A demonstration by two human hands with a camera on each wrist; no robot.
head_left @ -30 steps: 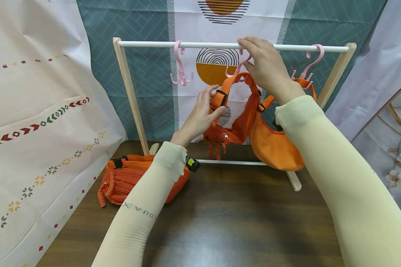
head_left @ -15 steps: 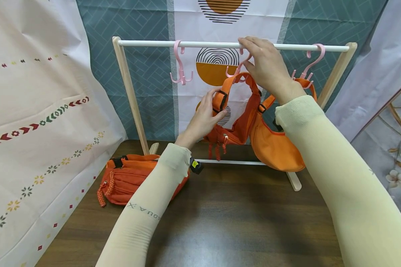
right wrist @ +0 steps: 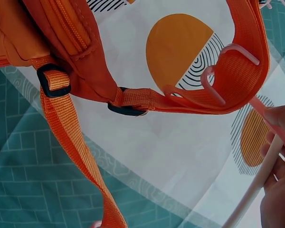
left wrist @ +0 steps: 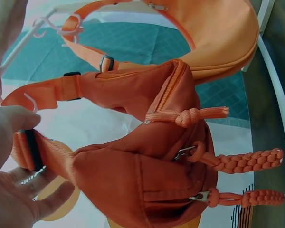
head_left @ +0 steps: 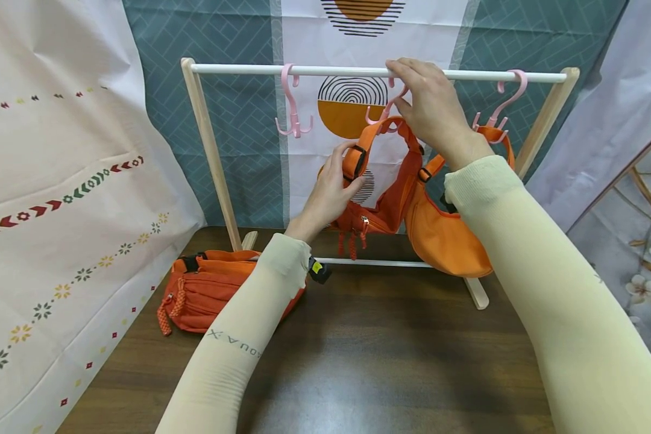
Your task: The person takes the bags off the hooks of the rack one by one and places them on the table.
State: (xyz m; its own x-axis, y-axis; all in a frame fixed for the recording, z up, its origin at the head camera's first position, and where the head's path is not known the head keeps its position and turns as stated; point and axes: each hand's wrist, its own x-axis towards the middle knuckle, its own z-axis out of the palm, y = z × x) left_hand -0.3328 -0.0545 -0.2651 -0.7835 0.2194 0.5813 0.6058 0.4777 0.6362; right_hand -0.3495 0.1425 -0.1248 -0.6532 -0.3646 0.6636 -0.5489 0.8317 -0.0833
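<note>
A red-orange sling bag [head_left: 385, 211] with braided zip pulls hangs by its strap [left wrist: 61, 161] from the middle pink hook [head_left: 386, 113]. My left hand [head_left: 328, 190] holds that strap at its black buckle [head_left: 360, 160], thumb on one side and fingers on the other. My right hand [head_left: 434, 105] is up at the white rail [head_left: 336, 71]. In the right wrist view, its thumb presses the pink hook's stem [right wrist: 270, 123] against the rail, fingers curled behind. The hook's prongs [right wrist: 213, 88] pass inside the strap loop.
A lighter orange bag [head_left: 447, 241] hangs from the right pink hook [head_left: 507, 99], close beside the sling bag. The left pink hook [head_left: 293, 105] bears no bag. Another red-orange bag [head_left: 206, 295] lies on the wooden table [head_left: 380, 361] by the rack's left post [head_left: 211, 150].
My left hand has moved slightly right and closed round the strap at the buckle, where its fingers were spread before. My right hand stays at the rail and hook.
</note>
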